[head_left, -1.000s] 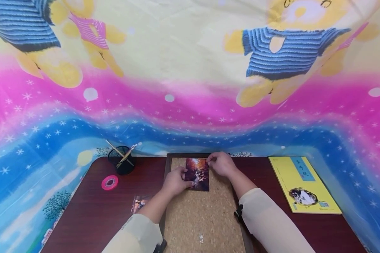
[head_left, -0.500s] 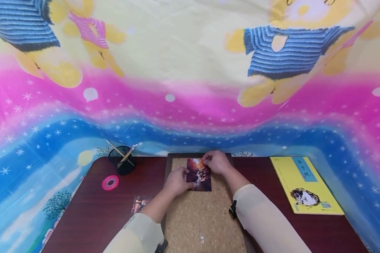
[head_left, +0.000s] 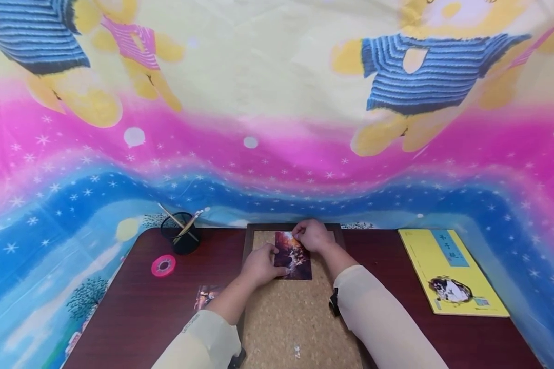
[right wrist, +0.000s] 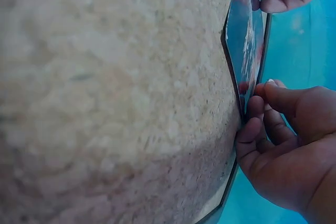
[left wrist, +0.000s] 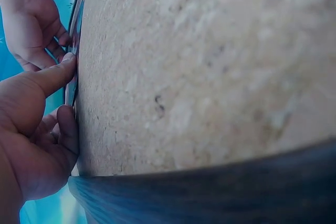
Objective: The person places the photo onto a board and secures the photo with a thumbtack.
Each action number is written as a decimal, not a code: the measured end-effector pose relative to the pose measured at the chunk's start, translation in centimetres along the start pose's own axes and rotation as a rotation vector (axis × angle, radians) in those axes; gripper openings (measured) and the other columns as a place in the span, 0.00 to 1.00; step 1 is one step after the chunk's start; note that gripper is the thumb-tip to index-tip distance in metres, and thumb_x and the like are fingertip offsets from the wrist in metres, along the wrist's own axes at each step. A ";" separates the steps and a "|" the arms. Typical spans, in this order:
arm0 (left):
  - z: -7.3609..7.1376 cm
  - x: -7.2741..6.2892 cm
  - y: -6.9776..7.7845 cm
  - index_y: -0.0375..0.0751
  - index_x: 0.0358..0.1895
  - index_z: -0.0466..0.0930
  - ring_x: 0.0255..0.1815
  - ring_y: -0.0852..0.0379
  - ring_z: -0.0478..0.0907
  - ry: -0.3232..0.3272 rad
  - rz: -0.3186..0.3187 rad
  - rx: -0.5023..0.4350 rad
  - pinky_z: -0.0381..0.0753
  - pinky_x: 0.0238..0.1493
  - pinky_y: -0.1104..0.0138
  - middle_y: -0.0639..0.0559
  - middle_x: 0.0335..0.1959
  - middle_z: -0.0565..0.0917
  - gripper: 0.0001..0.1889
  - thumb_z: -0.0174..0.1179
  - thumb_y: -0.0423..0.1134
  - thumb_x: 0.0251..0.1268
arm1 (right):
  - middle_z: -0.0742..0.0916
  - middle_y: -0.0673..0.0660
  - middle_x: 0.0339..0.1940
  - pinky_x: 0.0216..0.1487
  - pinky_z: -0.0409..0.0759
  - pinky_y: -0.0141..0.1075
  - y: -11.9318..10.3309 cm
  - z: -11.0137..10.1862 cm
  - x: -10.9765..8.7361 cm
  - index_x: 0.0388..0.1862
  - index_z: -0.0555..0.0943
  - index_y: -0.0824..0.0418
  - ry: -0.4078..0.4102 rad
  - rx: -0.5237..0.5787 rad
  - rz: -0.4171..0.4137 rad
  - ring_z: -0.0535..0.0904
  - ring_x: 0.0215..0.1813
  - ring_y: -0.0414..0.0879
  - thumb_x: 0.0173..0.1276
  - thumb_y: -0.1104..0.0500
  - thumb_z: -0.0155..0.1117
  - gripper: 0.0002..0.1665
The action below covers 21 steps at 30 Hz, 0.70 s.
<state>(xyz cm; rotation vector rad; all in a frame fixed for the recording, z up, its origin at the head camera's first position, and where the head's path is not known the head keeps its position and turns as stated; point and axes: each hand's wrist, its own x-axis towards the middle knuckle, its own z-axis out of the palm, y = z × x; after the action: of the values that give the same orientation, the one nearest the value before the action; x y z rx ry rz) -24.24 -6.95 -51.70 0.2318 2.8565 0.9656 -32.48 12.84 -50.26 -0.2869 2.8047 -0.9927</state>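
A glossy photo [head_left: 293, 264] with an orange top and dark lower part lies against the upper cork board [head_left: 300, 318]. My left hand [head_left: 259, 265] holds the photo's left side, thumb over its lower left and fingertips at its edge. Over the photo's upper right, my right hand [head_left: 316, 237] has thumb and index finger pinched together. In the right wrist view, the right fingertips [right wrist: 257, 103] close on something small and mostly hidden; I cannot tell its kind. From the left wrist view, the left thumb [left wrist: 55, 74] reaches along the photo's edge.
Left of the board are a second photo [head_left: 206, 297], a pink tape roll [head_left: 163, 266] and a black mesh cup [head_left: 180, 240] with brushes. A yellow book [head_left: 450, 274] lies right. Small clear bits [head_left: 297, 351] sit low on the cork. A printed cloth [head_left: 277, 154] hangs behind.
My right hand has moved left, from the photo's right edge to over its upper right part. The left hand keeps its hold on the photo. The whole head view has shifted slightly.
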 end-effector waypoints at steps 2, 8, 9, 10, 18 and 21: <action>0.1 0.0 0.0 0.39 0.56 0.79 0.32 0.55 0.77 0.003 0.007 -0.001 0.79 0.41 0.56 0.54 0.30 0.79 0.33 0.79 0.55 0.53 | 0.87 0.49 0.36 0.49 0.81 0.44 0.0 0.1 0.1 0.43 0.90 0.55 0.008 -0.010 -0.002 0.82 0.40 0.44 0.75 0.58 0.67 0.06; 0.4 0.0 -0.1 0.39 0.56 0.78 0.34 0.53 0.78 0.013 0.008 -0.003 0.79 0.41 0.54 0.53 0.32 0.80 0.33 0.80 0.54 0.52 | 0.89 0.49 0.38 0.50 0.82 0.44 -0.2 0.2 0.4 0.43 0.91 0.54 0.011 -0.037 0.000 0.84 0.43 0.46 0.75 0.58 0.67 0.06; 0.5 0.0 -0.2 0.39 0.56 0.78 0.34 0.53 0.78 0.012 0.007 -0.004 0.79 0.41 0.54 0.53 0.32 0.80 0.33 0.80 0.54 0.52 | 0.89 0.50 0.39 0.51 0.82 0.45 -0.2 0.2 0.5 0.43 0.91 0.54 0.010 -0.044 -0.001 0.84 0.44 0.47 0.75 0.58 0.67 0.07; 0.6 0.1 -0.3 0.39 0.56 0.78 0.34 0.53 0.77 0.012 0.009 -0.005 0.79 0.41 0.54 0.53 0.32 0.80 0.33 0.80 0.54 0.52 | 0.89 0.50 0.40 0.51 0.82 0.45 -0.3 0.3 0.5 0.43 0.91 0.54 0.008 -0.052 -0.002 0.84 0.45 0.47 0.75 0.58 0.67 0.07; 0.6 0.1 -0.5 0.40 0.58 0.78 0.33 0.55 0.77 0.002 -0.002 -0.006 0.79 0.40 0.55 0.55 0.31 0.79 0.33 0.79 0.55 0.54 | 0.90 0.52 0.45 0.52 0.83 0.45 -0.6 0.4 1.2 0.45 0.91 0.55 -0.049 -0.080 0.010 0.85 0.49 0.49 0.77 0.59 0.64 0.09; 0.5 0.0 -0.5 0.40 0.58 0.78 0.32 0.55 0.77 0.003 -0.004 -0.007 0.78 0.40 0.55 0.55 0.30 0.79 0.33 0.79 0.55 0.54 | 0.89 0.52 0.44 0.50 0.83 0.44 -0.8 0.3 1.4 0.46 0.91 0.55 -0.078 -0.088 0.018 0.84 0.47 0.48 0.77 0.61 0.62 0.10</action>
<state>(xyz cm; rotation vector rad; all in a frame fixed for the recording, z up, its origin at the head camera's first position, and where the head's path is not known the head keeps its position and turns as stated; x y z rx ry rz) -24.25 -7.01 -52.38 0.2242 2.8545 0.9749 -33.71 11.71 -50.09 -0.3035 2.7796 -0.8372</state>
